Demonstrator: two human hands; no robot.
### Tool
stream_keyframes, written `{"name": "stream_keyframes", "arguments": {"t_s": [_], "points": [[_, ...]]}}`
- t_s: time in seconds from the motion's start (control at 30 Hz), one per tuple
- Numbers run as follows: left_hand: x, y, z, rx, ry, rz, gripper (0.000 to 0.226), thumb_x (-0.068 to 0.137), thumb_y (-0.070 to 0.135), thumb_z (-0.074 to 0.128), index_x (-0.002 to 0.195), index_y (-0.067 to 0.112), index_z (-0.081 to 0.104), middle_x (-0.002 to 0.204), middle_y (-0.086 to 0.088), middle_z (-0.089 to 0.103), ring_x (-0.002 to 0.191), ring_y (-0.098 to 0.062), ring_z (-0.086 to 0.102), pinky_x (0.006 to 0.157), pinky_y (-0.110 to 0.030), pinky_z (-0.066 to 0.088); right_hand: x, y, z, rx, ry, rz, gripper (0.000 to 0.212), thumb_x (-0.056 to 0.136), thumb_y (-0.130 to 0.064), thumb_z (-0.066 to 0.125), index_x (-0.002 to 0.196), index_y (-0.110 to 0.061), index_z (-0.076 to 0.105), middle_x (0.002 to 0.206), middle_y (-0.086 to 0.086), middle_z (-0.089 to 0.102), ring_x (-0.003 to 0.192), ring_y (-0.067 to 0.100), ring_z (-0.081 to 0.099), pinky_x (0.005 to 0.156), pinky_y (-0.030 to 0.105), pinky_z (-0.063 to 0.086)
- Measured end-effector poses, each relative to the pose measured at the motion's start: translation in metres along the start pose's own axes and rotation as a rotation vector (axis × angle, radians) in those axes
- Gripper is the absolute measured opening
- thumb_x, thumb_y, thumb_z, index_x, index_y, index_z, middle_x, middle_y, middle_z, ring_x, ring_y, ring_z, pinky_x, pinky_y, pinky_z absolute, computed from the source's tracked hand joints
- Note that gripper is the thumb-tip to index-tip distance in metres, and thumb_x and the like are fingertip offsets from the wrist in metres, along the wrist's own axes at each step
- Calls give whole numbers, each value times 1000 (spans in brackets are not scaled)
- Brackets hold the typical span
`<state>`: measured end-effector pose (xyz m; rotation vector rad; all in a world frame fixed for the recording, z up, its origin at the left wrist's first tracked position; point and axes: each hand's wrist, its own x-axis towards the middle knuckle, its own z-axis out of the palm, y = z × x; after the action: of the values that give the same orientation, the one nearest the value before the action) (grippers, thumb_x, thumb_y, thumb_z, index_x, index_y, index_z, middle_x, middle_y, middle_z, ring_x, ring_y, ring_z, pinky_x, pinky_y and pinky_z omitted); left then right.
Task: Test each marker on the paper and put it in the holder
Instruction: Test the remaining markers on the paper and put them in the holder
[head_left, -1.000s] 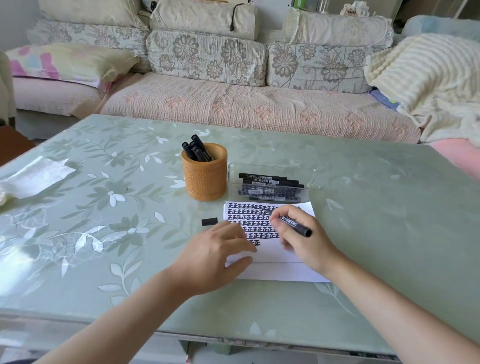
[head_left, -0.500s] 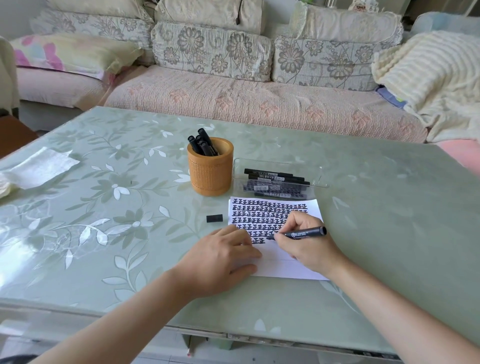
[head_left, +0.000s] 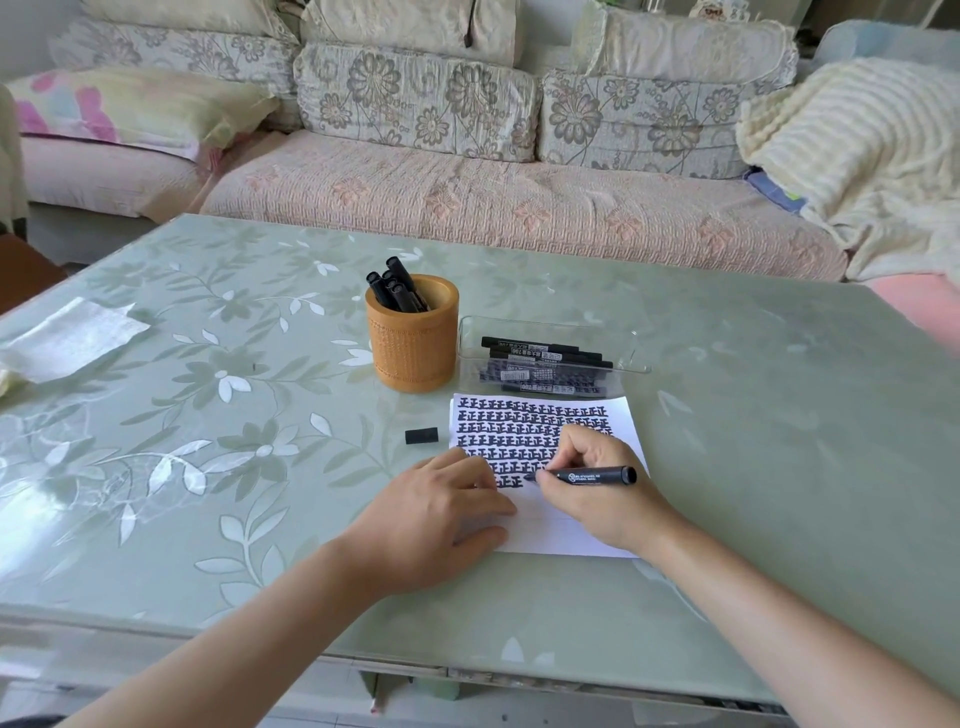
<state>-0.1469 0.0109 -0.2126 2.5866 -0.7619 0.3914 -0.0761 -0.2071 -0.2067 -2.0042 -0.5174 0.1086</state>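
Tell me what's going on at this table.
The right hand pinches an uncapped black marker, tip on the paper at the last row of marks. The left hand presses the paper flat. A black cap lies beside it. Several markers stand in the orange holder; more lie in the clear tray.

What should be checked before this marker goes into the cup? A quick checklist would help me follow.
1. Marker gripped by the right hand: ok.
2. Tip on the paper: ok, at the last written row.
3. Paper pressed flat by the left hand: ok.
4. Cap close by: ok, it lies just left of the paper.
5. Room in the holder: ok, the stored markers lean to its left side.
6. This marker's ink works: cannot tell, the fresh stroke is hidden.
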Motion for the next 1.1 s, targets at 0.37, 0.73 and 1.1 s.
{"name": "stream_keyframes", "arguments": {"t_s": [0.37,0.73,1.1], "points": [[-1,-1,0,-11,-11,-4,21,89,41,61,106,33,69,98,11,54,91,-12,52,71,-30,48,-2,-2,-1,-13,-10,-14,28,79,-6,67,66,-14,44,60,-9,50,58,10,43,57,26,35],[-1,0,-2,-6,-9,-7,21,88,41,61,105,33,69,97,12,54,90,-10,51,71,-26,46,-1,-2,-1,15,-8,-26,24,75,-12,64,65,-15,42,59,-10,46,58,12,40,56,30,32],[-1,-1,0,-9,-3,-7,19,88,41,61,105,34,69,97,12,53,90,-9,50,71,-26,47,-2,-2,-2,38,-57,-5,27,78,-7,69,66,-14,46,62,-9,50,60,12,44,57,30,35]]}}
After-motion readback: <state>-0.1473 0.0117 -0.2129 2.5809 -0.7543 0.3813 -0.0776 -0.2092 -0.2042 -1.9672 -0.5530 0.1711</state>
